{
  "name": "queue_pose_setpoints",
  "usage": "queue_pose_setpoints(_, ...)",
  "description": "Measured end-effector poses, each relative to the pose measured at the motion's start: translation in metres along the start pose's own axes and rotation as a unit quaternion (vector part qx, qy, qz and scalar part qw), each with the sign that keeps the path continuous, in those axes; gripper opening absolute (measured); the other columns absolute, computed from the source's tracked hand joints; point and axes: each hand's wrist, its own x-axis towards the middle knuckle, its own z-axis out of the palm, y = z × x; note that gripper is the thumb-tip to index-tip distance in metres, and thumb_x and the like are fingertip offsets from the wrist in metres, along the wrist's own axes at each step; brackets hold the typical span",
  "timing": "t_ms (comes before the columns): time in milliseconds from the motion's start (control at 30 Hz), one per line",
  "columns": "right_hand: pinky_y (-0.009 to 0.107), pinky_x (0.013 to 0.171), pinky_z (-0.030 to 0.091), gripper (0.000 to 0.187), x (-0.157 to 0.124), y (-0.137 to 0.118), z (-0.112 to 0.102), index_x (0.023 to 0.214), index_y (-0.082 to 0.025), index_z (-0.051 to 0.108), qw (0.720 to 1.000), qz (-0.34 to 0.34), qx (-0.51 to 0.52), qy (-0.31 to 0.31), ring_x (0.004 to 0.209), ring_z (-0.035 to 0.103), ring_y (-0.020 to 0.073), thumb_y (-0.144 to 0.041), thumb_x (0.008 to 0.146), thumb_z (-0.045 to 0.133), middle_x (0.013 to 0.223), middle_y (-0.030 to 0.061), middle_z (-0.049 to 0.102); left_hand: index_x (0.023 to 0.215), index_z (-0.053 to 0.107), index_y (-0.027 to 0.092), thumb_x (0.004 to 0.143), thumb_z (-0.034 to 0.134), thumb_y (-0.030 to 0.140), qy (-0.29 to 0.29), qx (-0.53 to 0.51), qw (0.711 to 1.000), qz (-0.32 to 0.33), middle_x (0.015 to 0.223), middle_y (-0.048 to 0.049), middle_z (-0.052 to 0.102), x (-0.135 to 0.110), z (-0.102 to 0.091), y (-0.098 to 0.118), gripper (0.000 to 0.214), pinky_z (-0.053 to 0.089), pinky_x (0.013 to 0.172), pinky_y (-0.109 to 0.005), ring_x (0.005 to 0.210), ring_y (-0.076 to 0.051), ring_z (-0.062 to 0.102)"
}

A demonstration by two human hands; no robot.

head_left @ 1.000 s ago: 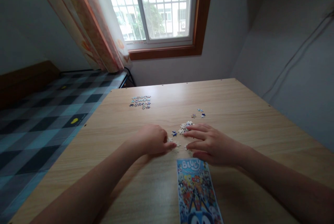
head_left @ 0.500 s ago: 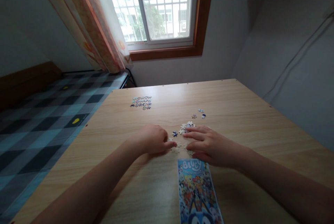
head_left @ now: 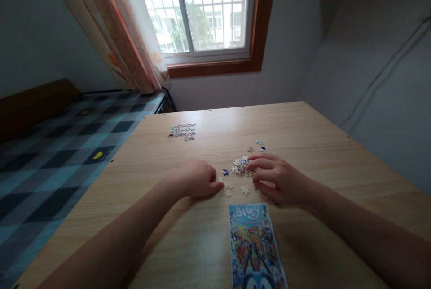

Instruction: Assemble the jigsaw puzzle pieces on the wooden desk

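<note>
My left hand (head_left: 197, 179) rests on the table with its fingers curled under and its thumb pointing right. Light puzzle pieces (head_left: 229, 189) lie by the thumb; whatever its fingers hold, if anything, is hidden. Over the right edge of a small heap of puzzle pieces (head_left: 239, 166) is my right hand (head_left: 279, 179), fingers apart and bent downward, touching pieces there. One pale piece (head_left: 244, 190) lies alone between the hands. A dark blue piece (head_left: 225, 172) sits left of the heap.
A partly joined puzzle section (head_left: 183, 131) lies at the table's far left. Beyond the heap are a few loose pieces (head_left: 259, 142). Nearest me is a printed Bluey picture sheet or box (head_left: 257, 244). A checked bed (head_left: 67, 145) stands left of the wooden table (head_left: 303, 136).
My right hand has shifted right and slightly away from me, uncovering a pale piece and more of the heap. The left hand has barely moved.
</note>
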Motion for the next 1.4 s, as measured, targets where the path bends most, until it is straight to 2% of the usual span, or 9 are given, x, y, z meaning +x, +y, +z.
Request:
queue_pose_setpoints(100,0.045,0.101,0.048,0.011,0.0,0.003,-0.009,0.08,-0.021,0.066,0.999,0.009,0.02,-0.036,0.118,0.058,0.0238,-0.014,0.085,0.06,0.11,0.0065,0.071,0.073,0.074,0.017,0.088,0.046,0.058,-0.004,0.0,1.0,-0.003,0.074,-0.0121,0.071,0.0,0.0,-0.001,0.051,0.045,0.062,-0.033,0.065,-0.021,0.06)
queue_pose_setpoints(200,0.033,0.08,0.05,0.016,0.0,0.003,-0.021,0.072,-0.02,0.062,0.993,0.039,0.043,-0.1,0.088,0.062,0.0179,-0.014,0.085,0.057,0.087,0.004,0.068,0.075,0.074,0.019,0.088,0.046,0.06,-0.007,0.001,1.0,-0.004,0.076,-0.0126,0.072,0.0,0.0,-0.002,0.052,0.045,0.062,-0.034,0.067,-0.023,0.061)
queue_pose_setpoints(267,0.026,0.067,0.046,0.018,-0.001,0.002,-0.03,0.068,-0.02,0.061,0.985,0.068,0.063,-0.145,0.073,0.058,0.0143,-0.014,0.085,0.056,0.075,0.0015,0.063,0.075,0.075,0.019,0.088,0.046,0.06,-0.009,0.003,1.0,-0.002,0.077,-0.0125,0.072,0.0,0.0,-0.002,0.051,0.045,0.063,-0.035,0.067,-0.023,0.061)
queue_pose_setpoints(433,0.022,0.055,0.039,0.015,-0.006,0.002,-0.044,0.07,-0.02,0.066,0.963,0.12,0.077,-0.231,0.059,0.054,0.0108,-0.011,0.08,0.06,0.068,-0.0009,0.064,0.077,0.075,0.019,0.088,0.046,0.06,-0.014,0.006,1.0,0.004,0.077,-0.0132,0.072,-0.001,-0.002,-0.001,0.051,0.044,0.063,-0.035,0.066,-0.023,0.06)
queue_pose_setpoints(767,0.027,0.071,0.042,0.018,-0.01,0.022,-0.018,0.096,-0.023,0.074,0.986,0.135,-0.056,-0.081,0.077,0.059,0.0147,-0.019,0.094,0.056,0.087,0.0027,0.069,0.078,0.076,0.019,0.089,0.043,0.061,-0.019,0.008,1.0,0.0,0.08,-0.0138,0.074,0.0,-0.003,0.0,0.055,0.045,0.065,-0.035,0.069,-0.024,0.062)
queue_pose_setpoints(1000,0.029,0.07,0.041,0.022,-0.005,0.011,-0.008,0.097,-0.023,0.075,0.991,0.087,-0.038,-0.097,0.079,0.056,0.0158,-0.014,0.091,0.056,0.086,0.0038,0.065,0.08,0.077,0.018,0.089,0.042,0.062,-0.017,0.009,1.0,-0.006,0.08,-0.0132,0.074,0.001,-0.001,0.0,0.057,0.046,0.065,-0.034,0.067,-0.022,0.061)
queue_pose_setpoints(1133,0.034,0.081,0.045,0.023,-0.003,0.01,-0.006,0.089,-0.023,0.074,0.992,0.058,-0.033,-0.103,0.086,0.057,0.0184,-0.007,0.084,0.057,0.092,0.0031,0.068,0.08,0.077,0.019,0.09,0.042,0.061,-0.014,0.009,1.0,-0.003,0.079,-0.0132,0.073,0.001,-0.001,0.0,0.055,0.047,0.067,-0.035,0.069,-0.024,0.062)
queue_pose_setpoints(1267,0.044,0.098,0.045,0.029,-0.004,0.012,-0.003,0.106,-0.024,0.073,0.994,0.065,-0.066,-0.063,0.109,0.058,0.0238,-0.011,0.087,0.056,0.116,0.0066,0.068,0.081,0.077,0.018,0.09,0.044,0.059,-0.016,0.008,1.0,-0.003,0.08,-0.0134,0.074,0.0,-0.002,0.001,0.053,0.047,0.067,-0.035,0.069,-0.023,0.062)
queue_pose_setpoints(1400,0.05,0.11,0.039,0.028,-0.007,0.014,0.001,0.098,-0.028,0.076,0.993,0.055,-0.081,-0.062,0.133,0.049,0.0266,-0.01,0.085,0.058,0.139,0.0039,0.06,0.081,0.077,0.018,0.089,0.044,0.059,-0.013,0.013,1.0,-0.003,0.081,-0.0133,0.074,0.0,-0.003,0.001,0.053,0.046,0.064,-0.034,0.069,-0.023,0.062)
